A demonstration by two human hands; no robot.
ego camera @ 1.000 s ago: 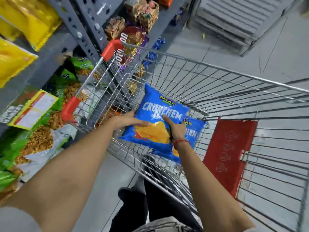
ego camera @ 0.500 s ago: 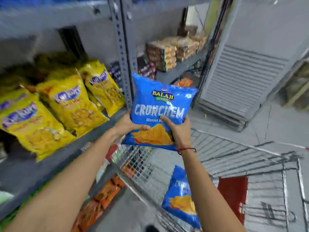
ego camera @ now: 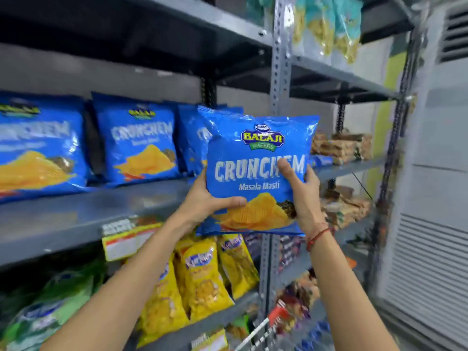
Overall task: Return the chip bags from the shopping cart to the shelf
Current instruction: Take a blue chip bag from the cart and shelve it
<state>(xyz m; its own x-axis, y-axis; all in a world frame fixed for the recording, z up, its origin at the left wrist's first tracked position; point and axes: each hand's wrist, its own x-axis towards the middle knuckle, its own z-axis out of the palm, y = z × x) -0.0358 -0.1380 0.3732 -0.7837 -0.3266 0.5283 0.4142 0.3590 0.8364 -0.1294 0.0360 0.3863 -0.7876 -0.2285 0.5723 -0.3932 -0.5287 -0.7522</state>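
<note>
Both hands, left and right, grip the glossy blue foil chip bag upright, label out, at the grey metal shelf front edge to match the faced row.

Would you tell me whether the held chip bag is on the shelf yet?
Not yet: both hands hold the bag upright in front of the shelf.

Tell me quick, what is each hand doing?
Left hand: closed on the blue chip bag, at its left edge.
Right hand: closed on the same bag, at its right edge.
</note>
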